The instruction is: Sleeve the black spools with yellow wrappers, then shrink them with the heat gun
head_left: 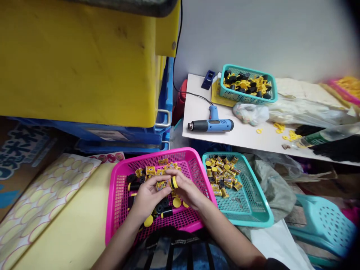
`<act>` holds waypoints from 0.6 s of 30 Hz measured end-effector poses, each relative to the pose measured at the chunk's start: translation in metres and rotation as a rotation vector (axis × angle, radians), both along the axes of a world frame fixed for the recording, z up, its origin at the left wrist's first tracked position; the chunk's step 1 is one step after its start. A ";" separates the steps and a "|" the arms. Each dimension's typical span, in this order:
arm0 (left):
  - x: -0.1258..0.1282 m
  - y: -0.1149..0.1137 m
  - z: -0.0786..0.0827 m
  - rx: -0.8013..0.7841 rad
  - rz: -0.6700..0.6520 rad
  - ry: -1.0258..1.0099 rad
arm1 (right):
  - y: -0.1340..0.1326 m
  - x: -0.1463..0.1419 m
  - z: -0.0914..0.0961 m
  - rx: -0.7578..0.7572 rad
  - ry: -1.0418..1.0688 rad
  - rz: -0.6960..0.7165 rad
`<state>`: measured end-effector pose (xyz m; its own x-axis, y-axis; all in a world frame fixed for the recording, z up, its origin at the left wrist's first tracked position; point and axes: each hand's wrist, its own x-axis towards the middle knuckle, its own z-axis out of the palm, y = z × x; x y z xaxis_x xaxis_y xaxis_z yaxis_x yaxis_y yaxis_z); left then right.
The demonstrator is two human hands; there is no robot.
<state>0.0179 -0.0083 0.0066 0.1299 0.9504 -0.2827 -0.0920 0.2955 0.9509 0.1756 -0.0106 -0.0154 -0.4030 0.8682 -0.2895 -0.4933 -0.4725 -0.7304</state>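
Observation:
Above a pink basket (pixel 112 202), my left hand (pixel 149 195) is closed round a small cylinder (pixel 163 185) with a yellow printed wrap, a black band and a yellow end. From the other side, my right hand (pixel 187 187) curls its fingers about the cylinder's yellow end and touches it; whether it grips firmly I cannot tell. Beneath both hands, the basket holds several yellow printed sleeves (pixel 150 170), black cylinders (pixel 167 212) and round yellow caps (pixel 148 221). My hands hide part of these contents.
A teal basket (pixel 264 213) with several yellow-wrapped cylinders (pixel 222 172) stands to the right. On the white table (pixel 197 84) lie a blue heat gun (pixel 219 125) and a teal basket of black and yellow parts (pixel 246 98). Yellow crates (pixel 78 67) rise at left; a teal stool (pixel 326 221) is at right.

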 end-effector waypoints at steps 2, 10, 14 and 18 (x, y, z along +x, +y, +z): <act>0.006 -0.003 -0.001 0.004 0.034 0.000 | -0.002 -0.003 -0.002 -0.074 0.104 0.053; 0.011 -0.013 -0.005 -0.030 0.057 0.036 | -0.003 -0.002 -0.008 -0.115 0.102 0.011; 0.016 -0.018 -0.011 -0.020 0.073 0.017 | -0.008 -0.005 -0.017 -0.048 0.041 -0.014; 0.014 -0.016 -0.014 -0.056 0.039 -0.046 | -0.010 -0.003 -0.019 0.028 -0.070 0.008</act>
<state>0.0321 -0.0246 -0.0078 0.1071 0.9377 -0.3306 -0.1473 0.3438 0.9274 0.1723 -0.0210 -0.0348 -0.3899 0.8731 -0.2929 -0.4365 -0.4552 -0.7761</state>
